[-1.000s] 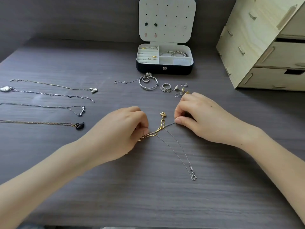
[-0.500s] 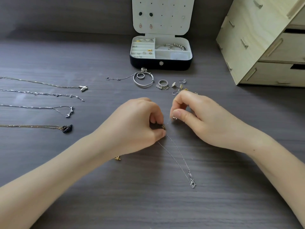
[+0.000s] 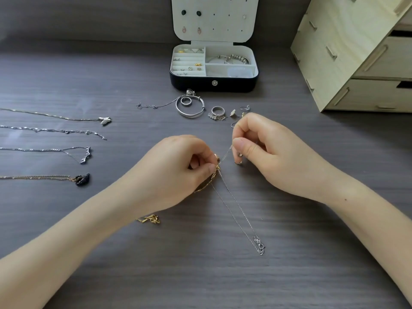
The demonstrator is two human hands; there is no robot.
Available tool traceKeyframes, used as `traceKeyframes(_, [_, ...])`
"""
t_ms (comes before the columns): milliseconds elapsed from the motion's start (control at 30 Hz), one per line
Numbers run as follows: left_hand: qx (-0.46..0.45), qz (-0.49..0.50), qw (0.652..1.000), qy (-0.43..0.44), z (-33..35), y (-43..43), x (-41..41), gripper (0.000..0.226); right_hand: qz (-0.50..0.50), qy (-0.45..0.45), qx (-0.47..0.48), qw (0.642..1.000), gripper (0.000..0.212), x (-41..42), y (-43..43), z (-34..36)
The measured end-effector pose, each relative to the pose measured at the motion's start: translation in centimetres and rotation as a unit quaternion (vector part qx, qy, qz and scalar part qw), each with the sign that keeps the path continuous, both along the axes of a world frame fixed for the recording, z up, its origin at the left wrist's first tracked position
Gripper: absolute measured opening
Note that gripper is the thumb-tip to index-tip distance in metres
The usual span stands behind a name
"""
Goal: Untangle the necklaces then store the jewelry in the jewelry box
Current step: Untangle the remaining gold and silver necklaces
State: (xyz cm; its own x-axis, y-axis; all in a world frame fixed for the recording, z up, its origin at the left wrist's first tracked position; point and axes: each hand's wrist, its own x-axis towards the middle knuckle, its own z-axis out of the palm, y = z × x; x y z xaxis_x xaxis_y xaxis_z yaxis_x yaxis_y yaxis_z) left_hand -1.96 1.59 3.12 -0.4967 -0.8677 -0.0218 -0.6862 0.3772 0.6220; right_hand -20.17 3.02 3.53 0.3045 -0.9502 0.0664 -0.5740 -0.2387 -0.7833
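A gold chain necklace (image 3: 206, 185) and a thin silver chain necklace (image 3: 237, 205) cross at a tangle in the middle of the table. My left hand (image 3: 178, 172) pinches the gold chain at the tangle; its clasp end (image 3: 151, 219) shows under my wrist. My right hand (image 3: 272, 157) pinches the silver chain a little above and to the right. The silver chain's doubled length runs toward me to its clasp (image 3: 259, 245). The jewelry box (image 3: 214, 84) stands open at the back, with earrings and a bracelet inside.
Several straightened necklaces lie in rows at the left, among them one with a black swan pendant (image 3: 82, 179). A bangle (image 3: 189, 107), rings (image 3: 217, 111) and earrings (image 3: 239, 112) lie in front of the box. A wooden drawer unit (image 3: 356, 54) stands at the back right.
My right hand has lifted the silver chain up and to the right, away from my left hand. More of the gold chain now shows below my left thumb. The view has shifted slightly.
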Motion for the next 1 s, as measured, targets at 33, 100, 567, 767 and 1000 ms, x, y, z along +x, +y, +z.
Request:
traceKeyframes(33, [0.017,0.002,1.000,0.009,0.1,-0.1,0.1,0.015,-0.005,0.003,-0.005,1.000,0.014,-0.1,0.0,0.0])
traceKeyframes(100, [0.048,0.010,0.998,0.035,0.2,-0.3,0.4,0.015,-0.011,0.030,-0.016,0.999,0.013,-0.2,0.0,-0.2])
traceKeyframes(567, [0.079,0.017,0.995,0.065,0.2,-0.2,0.1,0.011,-0.008,0.149,-0.185,0.971,0.021,0.9,1.1,-1.2])
traceKeyframes(767, [0.036,-0.010,0.998,0.043,-0.2,0.0,0.4,0.006,-0.017,0.135,-0.170,0.976,0.012,1.0,1.1,-1.2])
traceKeyframes(1000, [-0.025,-0.048,0.998,0.019,-0.6,0.0,0.9,0.014,-0.037,0.061,-0.046,0.996,0.014,0.5,1.2,-0.3])
